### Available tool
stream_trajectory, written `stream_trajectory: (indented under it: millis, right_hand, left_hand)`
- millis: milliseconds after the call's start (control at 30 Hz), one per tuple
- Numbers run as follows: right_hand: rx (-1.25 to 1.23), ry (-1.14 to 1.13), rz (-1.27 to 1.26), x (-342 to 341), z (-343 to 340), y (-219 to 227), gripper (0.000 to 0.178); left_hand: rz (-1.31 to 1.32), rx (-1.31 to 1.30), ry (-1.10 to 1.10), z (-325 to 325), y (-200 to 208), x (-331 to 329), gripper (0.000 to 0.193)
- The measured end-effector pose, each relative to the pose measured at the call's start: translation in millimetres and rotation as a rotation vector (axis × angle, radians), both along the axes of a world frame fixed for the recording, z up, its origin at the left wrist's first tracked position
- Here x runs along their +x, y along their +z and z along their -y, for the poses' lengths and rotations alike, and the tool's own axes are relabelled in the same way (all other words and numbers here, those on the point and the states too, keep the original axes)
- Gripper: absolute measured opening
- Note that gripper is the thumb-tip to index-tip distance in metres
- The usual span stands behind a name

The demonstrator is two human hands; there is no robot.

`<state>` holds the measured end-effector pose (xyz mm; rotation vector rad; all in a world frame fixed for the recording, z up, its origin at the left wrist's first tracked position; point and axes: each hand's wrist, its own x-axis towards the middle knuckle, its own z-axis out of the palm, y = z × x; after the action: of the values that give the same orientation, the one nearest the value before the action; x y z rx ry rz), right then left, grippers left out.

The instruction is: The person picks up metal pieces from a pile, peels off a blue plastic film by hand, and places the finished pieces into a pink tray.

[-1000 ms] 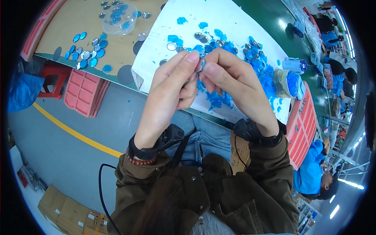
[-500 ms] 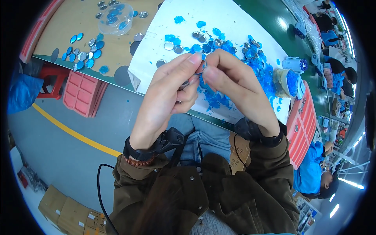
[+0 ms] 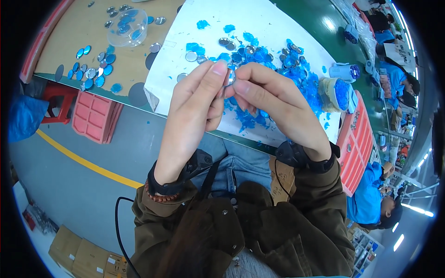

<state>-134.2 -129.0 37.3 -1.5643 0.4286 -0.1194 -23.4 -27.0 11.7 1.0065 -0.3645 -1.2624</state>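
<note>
Between the fingertips of both hands, above the white sheet [image 3: 183, 60], is a small round silvery metal disc [image 3: 230, 77]. My left hand [image 3: 194, 92] pinches it from the left with thumb and forefinger, the other fingers curled in. From the right, my right hand [image 3: 271, 90] grips its edge with thumb and forefinger. Beyond and beneath the hands lies a heap of torn blue film [image 3: 303, 81], with several silver discs [image 3: 227, 44] mixed in or lying around it. Whether more discs sit inside my left palm is hidden.
Blue and silver discs [image 3: 108, 69] lie scattered on the brown board at left, near a clear plastic bowl [image 3: 126, 28] of discs. A tub of blue material [image 3: 334, 95] stands right of the heap. Pink crates [image 3: 96, 116] are below the table edge. Other people [image 3: 371, 197] sit farther right.
Both hands have shifted slightly left in view. The disc has turned and its shiny face now shows between my fingers. The whole scene has moved a little as the view tilted.
</note>
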Motion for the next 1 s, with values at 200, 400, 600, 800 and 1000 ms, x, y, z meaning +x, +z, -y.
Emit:
stream_trajectory:
  millis: [200, 400, 600, 800, 1000]
  right_hand:
    - [0.000, 0.016, -0.056, 0, 3, 10, 0.016]
    - [-0.046, -0.019, -0.040, -1, 0, 10, 0.016]
    - [-0.070, -0.025, -0.041, 0, -3, 16, 0.017]
    - [-0.102, -0.030, -0.020, 1, -5, 18, 0.021]
    - [-0.084, -0.022, 0.018, 1, -6, 16, 0.021]
  left_hand:
    - [0.086, -0.019, 0.041, -1, 4, -5, 0.029]
    - [0.083, -0.044, -0.002, -1, 4, -5, 0.030]
    - [0.070, -0.050, 0.002, -2, 6, -6, 0.031]
    - [0.070, -0.060, 0.003, -3, 9, -6, 0.030]
    - [0.094, -0.096, 0.025, -4, 8, -9, 0.027]
